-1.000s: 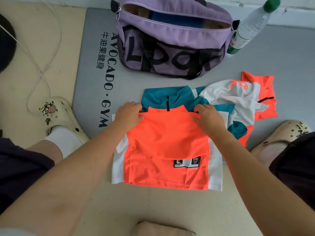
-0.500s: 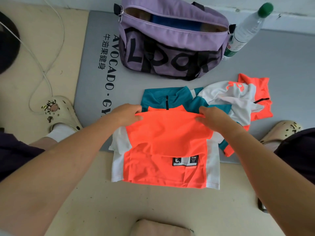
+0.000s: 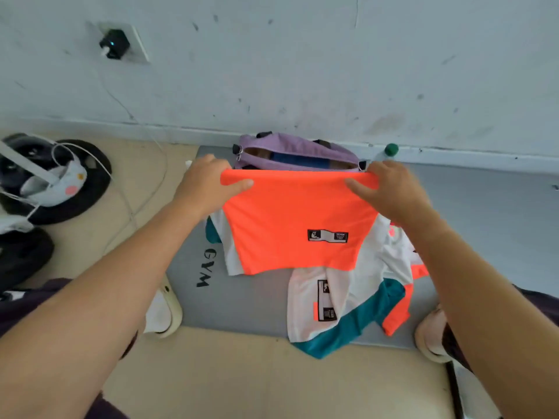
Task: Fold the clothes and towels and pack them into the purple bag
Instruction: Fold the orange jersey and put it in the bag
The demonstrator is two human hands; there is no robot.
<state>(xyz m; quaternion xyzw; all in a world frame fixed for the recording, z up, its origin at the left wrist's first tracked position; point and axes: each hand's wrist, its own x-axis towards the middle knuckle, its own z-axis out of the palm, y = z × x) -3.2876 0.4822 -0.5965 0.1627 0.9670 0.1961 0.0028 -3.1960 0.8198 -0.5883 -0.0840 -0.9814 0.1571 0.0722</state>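
A folded orange, white and teal shirt (image 3: 290, 225) hangs in the air in front of the open purple bag (image 3: 290, 146), which stands against the wall. My left hand (image 3: 205, 186) pinches the shirt's top left corner and my right hand (image 3: 390, 189) pinches its top right corner. The shirt hides the bag's front. Inside the bag's mouth something blue shows. A second garment (image 3: 348, 303) in white, teal and orange lies crumpled on the grey gym mat (image 3: 242, 300) below and to the right.
A bottle's green cap (image 3: 391, 149) peeks out right of the bag. Dark round weights (image 3: 27, 252) and white cables (image 3: 130, 189) lie at the left. My light clogs stand at the mat's left (image 3: 165, 313) and right (image 3: 429, 337) edges. A charger (image 3: 114, 43) sits in the wall socket.
Both hands have lifted the folded shirt off the mat and carried it up toward the bag. The view has tilted up, showing the wall.
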